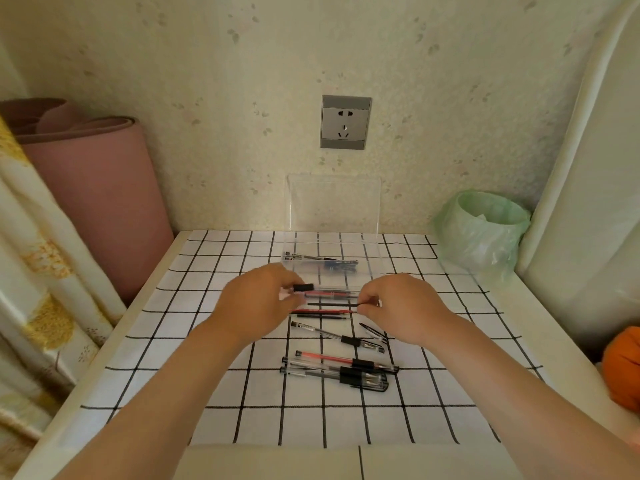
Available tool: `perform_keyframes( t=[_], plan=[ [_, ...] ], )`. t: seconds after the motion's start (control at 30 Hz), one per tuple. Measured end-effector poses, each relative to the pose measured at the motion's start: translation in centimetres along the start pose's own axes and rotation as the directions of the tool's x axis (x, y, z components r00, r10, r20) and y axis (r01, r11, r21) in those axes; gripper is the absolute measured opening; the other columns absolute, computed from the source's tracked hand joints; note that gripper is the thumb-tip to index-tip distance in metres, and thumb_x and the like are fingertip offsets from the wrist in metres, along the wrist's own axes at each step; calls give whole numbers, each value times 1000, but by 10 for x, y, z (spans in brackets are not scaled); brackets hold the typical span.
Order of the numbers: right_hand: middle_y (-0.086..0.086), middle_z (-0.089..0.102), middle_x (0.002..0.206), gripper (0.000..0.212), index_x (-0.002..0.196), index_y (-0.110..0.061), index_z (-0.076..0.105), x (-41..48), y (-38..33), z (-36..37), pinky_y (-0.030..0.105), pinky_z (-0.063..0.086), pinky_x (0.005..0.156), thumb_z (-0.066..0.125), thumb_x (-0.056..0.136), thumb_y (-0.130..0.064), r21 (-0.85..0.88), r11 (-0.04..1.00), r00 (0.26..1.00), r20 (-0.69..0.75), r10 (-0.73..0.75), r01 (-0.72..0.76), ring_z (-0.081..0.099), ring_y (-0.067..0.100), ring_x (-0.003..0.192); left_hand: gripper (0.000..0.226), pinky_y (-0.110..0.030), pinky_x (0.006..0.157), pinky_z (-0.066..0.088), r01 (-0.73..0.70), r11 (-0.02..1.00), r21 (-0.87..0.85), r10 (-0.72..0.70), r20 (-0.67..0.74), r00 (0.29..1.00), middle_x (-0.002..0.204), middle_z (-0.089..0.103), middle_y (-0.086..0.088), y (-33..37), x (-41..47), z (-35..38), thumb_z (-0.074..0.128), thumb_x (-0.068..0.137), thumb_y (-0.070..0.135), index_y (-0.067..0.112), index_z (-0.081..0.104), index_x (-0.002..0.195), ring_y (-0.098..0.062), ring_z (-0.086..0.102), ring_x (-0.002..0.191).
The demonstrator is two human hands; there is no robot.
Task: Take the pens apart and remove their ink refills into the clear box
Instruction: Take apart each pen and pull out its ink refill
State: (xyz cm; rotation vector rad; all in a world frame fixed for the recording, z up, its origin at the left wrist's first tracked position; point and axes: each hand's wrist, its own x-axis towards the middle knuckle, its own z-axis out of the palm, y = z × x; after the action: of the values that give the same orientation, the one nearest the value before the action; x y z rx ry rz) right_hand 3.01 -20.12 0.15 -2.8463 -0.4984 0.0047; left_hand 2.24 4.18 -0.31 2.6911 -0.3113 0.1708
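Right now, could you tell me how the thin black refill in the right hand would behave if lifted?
The black refill looks very thin and long, so it is probably light and may flex a little. Rod-shaped, it would likely roll on the checked cloth if dropped. The right hand pinches only its end, so it could slip.

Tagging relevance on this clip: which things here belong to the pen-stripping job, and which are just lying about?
Job:
left hand, gripping a pen
right hand, pinching a black refill
clear box
whole pens
loose refills

Lying about:
wall socket
green-bagged bin
rolled pink mat
orange object
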Motion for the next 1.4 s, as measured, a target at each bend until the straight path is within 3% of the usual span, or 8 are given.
perform_keyframes(
  t=[0.13,0.3,0.43,0.57,0.63,0.87,1.03,1.4],
  plan=[
    [-14,71,95,17,101,-34,72,-1,-7,0,24,46,71,59,93,-41,22,999,998,-43,-40,41,61,7,85,23,-21,70,45,-80,996,28,79,37,996,98,62,16,13,1,11,63,91,41,41,68,113,-3,57,88],
    [-15,71,94,16,100,-34,72,0,-5,-3,25,47,73,64,90,-42,-11,1000,998,-65,17,-18,63,7,88,23,-20,71,42,-23,999,46,21,42,999,104,65,15,11,4,14,60,93,38,39,67,115,-5,58,92],
    [-11,71,89,14,95,-32,72,-1,4,-6,27,51,73,62,90,-41,-45,993,993,-60,103,-106,64,9,84,23,-23,73,49,41,993,113,-45,33,998,102,67,14,4,5,16,58,94,39,39,68,114,-6,60,90],
    [-14,71,95,15,98,-32,75,-8,-10,4,29,53,79,65,88,-38,25,1000,995,99,-9,7,64,7,87,24,-23,72,49,74,988,135,-80,39,996,103,67,13,-1,5,20,58,94,39,40,67,115,-7,60,91],
    [-13,72,96,17,100,-32,76,-9,-19,15,32,54,79,63,89,-36,-28,997,985,157,-67,72,64,10,89,22,-23,71,49,79,989,123,-85,49,995,100,67,11,0,5,21,58,94,38,38,68,113,-8,60,88],
    [-13,71,102,20,104,-31,75,-5,-26,19,27,50,76,61,90,-33,-44,981,961,215,-175,188,63,10,91,18,-27,73,52,78,994,79,-84,77,993,97,67,11,1,5,24,60,92,39,36,70,106,-9,61,87],
    [-14,71,104,20,104,-32,75,-5,-16,12,30,51,84,63,90,-39,66,993,980,172,-104,94,63,7,94,15,-19,58,42,59,994,95,-73,151,986,90,66,11,-1,5,30,60,92,39,38,70,104,-7,60,79],
    [-13,69,96,20,100,-32,74,1,-8,19,28,51,74,65,87,-45,-54,999,992,126,12,-5,61,8,85,15,-19,55,36,43,993,112,-61,159,985,85,63,11,0,6,30,65,86,38,34,71,100,-5,56,75]
  ],
)
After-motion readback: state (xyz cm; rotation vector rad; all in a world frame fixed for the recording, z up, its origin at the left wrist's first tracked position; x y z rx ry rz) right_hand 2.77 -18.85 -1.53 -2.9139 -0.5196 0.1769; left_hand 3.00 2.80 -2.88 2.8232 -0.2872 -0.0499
